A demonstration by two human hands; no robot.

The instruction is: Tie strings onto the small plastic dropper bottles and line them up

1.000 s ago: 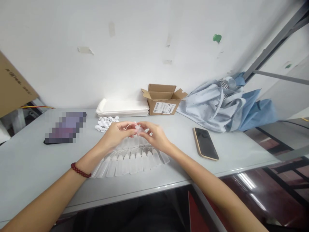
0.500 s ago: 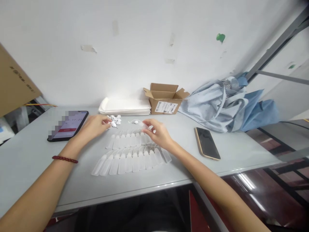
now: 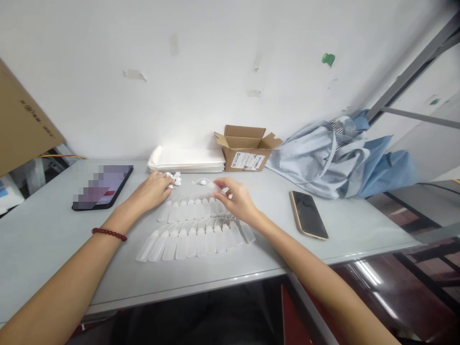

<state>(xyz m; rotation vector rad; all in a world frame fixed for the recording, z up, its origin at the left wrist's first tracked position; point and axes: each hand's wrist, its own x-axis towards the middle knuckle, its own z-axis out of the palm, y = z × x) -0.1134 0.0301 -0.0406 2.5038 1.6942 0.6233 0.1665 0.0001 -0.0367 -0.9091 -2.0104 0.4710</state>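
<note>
My left hand (image 3: 155,190) reaches palm down over a small pile of white caps (image 3: 177,178). Its fingers are bent with a gap to the thumb, and they partly cover the pile. My right hand (image 3: 235,197) is closed, pinching a small translucent plastic bottle (image 3: 217,188) between thumb and fingers. Beyond that bottle lies a white cap (image 3: 203,182) with a thin curved strap. Similar bottles with white tops and thin straps lie side by side in two rows, the back row (image 3: 190,209) partly behind my right hand and the front row (image 3: 192,243) nearer me.
White flat packets (image 3: 187,159) are stacked by the wall beside an open cardboard box (image 3: 246,155). One phone (image 3: 118,187) lies at left, another (image 3: 309,214) at right. A light blue cloth bag (image 3: 316,153) slumps at the back right. The grey table's front edge (image 3: 251,276) runs below.
My left hand has moved slightly right and turned palm down over the caps, its fingers no longer pinched. My right hand stays in place with the bottle.
</note>
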